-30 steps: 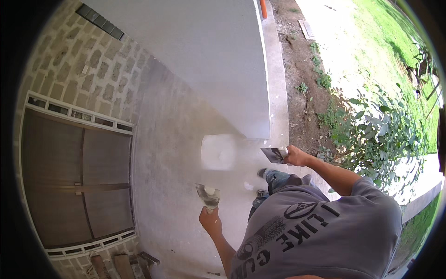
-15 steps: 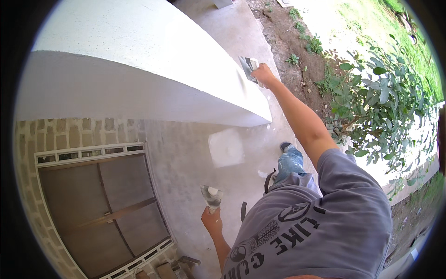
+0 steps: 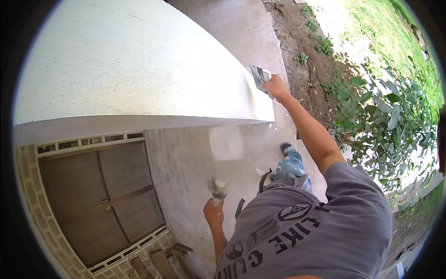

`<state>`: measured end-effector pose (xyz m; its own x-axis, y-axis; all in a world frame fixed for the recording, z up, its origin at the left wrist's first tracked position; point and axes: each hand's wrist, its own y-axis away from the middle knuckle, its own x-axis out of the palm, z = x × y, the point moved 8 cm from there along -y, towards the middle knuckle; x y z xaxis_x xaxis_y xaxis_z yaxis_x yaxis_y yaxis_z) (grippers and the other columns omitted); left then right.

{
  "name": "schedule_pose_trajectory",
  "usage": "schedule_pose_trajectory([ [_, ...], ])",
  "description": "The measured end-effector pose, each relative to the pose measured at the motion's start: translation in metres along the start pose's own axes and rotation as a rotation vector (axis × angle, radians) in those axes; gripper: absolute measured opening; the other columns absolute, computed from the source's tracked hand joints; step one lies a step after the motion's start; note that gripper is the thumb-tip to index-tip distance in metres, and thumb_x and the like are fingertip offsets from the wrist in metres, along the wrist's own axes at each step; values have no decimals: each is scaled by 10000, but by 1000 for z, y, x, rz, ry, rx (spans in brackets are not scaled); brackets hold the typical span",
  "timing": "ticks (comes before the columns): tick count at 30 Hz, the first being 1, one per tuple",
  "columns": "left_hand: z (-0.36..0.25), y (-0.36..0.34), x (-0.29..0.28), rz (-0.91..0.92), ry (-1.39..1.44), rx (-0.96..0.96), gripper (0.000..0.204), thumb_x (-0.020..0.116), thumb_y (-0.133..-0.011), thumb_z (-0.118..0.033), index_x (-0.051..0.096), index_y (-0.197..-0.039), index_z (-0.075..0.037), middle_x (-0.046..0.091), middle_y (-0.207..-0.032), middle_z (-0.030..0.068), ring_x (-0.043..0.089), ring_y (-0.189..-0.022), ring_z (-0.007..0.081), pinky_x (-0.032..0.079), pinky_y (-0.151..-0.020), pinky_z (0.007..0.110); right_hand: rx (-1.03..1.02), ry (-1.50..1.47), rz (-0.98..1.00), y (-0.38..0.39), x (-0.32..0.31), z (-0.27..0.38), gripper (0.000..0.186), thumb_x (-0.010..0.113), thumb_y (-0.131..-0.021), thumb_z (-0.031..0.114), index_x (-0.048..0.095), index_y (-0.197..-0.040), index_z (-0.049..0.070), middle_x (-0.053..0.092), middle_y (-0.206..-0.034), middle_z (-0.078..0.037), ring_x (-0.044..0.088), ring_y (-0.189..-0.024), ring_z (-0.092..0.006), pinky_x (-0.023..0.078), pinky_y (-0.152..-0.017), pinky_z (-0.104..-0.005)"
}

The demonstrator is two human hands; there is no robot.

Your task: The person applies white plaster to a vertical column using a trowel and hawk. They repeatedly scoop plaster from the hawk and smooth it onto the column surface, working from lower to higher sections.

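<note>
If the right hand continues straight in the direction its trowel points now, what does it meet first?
Most likely the white plastered wall: the right hand holds the trowel at that wall's end corner, apparently touching already, though depth is unclear.

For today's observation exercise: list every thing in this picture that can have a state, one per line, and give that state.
Right hand: raised, gripping a trowel.
Trowel: blade pressed against the white ledge's edge.
Left hand: lowered, gripping a second trowel.
Second trowel: loaded with grey-white plaster, held clear of the wall.
Ledge: coated white.
Plaster patch: pale square on grey wall.
Gate: shut.
</note>
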<state>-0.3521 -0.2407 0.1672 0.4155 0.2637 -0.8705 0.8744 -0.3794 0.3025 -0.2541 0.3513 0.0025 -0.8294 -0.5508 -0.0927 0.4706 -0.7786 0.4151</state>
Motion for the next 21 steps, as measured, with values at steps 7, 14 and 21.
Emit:
schedule_pose_trajectory([
  [7,-11,-24,9,35,5,-28,335,857,-884,-290,738,-1017,-7,755,-952,248,706,-918,495,548,-793,523,-73,-47,11,-36,18,23,318,816,-751,104,749,-975,-110,731,-872,-137,684,-781,-244,554,-746,-434],
  [14,23,-23,22,39,27,-141,364,856,-881,-349,774,-1083,-59,785,-1006,213,740,-987,465,579,-835,546,74,-544,88,58,-33,-140,328,724,-886,-36,714,-1212,-1,747,-1070,-77,745,-963,-259,611,-865,-430],
  [21,111,-30,31,-27,36,-51,318,803,-941,-398,738,-1035,-101,776,-1018,150,719,-990,452,575,-827,545,858,438,-412,241,-209,-477,142,761,-882,103,741,-1007,39,711,-950,-136,702,-815,-277,567,-729,-469],
])
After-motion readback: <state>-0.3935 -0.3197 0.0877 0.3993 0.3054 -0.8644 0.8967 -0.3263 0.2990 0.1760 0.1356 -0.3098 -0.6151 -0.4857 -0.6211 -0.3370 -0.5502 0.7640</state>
